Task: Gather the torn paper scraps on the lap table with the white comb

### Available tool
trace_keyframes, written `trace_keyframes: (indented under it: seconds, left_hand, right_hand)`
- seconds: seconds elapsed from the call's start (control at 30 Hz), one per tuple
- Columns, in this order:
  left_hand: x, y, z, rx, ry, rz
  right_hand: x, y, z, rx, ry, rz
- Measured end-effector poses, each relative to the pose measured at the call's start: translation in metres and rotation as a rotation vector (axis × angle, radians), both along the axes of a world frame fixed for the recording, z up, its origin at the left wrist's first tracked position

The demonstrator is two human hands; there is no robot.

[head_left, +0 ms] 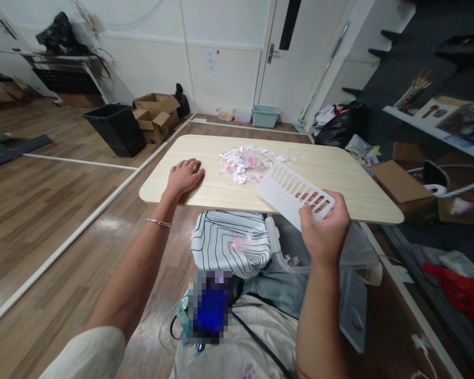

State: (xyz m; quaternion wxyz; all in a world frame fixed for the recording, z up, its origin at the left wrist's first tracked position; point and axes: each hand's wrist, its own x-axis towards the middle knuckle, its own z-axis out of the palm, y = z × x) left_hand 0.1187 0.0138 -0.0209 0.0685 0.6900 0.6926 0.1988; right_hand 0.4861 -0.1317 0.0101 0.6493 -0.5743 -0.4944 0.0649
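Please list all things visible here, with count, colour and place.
Slotted piece: 1, white, over the table
Paper scraps: many, white and pink, on table
Table: 1, pale wood, centre
Patterned item: 1, white, black-lined, below table edge
Clear tub: 1, colourless, below table, right
Bin: 1, black, floor, left
Cardboard boxes: several, brown, both sides
Back door: 1, white, beyond table
Basket: 1, teal, before door
Plastic bags: several, black, left and right
Crumpled plastic: 1, red, lower right
Pixelated object: 1, blue, on lap
Bracelet: 1, silver, left wrist
Small background items: unclear
Left hand: 1, bare, on table
Right hand: 1, bare, gripping slotted piece
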Motion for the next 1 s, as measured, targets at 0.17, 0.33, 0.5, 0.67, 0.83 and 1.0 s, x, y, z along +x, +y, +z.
trace_keyframes:
  seconds: [0.17,0.33,0.5,0.67,0.83,1.0]
  left_hand:
    - [0.0003,-0.0002,-0.0003,0.008,-0.002,0.001]
    - [0.0011,-0.0004,0.0000,0.007,0.010,0.003]
    - [0.0017,-0.0010,-0.0001,0.014,0.006,0.002]
    - [0.0016,-0.0009,-0.0001,0.005,0.014,0.004]
    - [0.0004,0.0006,-0.0016,0.013,0.008,0.004]
    - [-0.0008,0.0020,-0.0031,0.024,-0.009,-0.005]
  right_hand:
    - [-0.0007,0.0011,-0.0062,-0.023,-0.024,0.028]
    - [0.0027,-0.0001,-0.0044,-0.015,-0.105,-0.031]
    - [0.0044,-0.0007,-0.0020,-0.012,-0.123,-0.064]
    - [0.0046,-0.0003,-0.0027,-0.015,-0.113,-0.054]
    - [0.0058,0.0011,-0.0050,-0.014,-0.106,-0.048]
    - [0.0067,0.0016,-0.0068,-0.026,-0.097,-0.037]
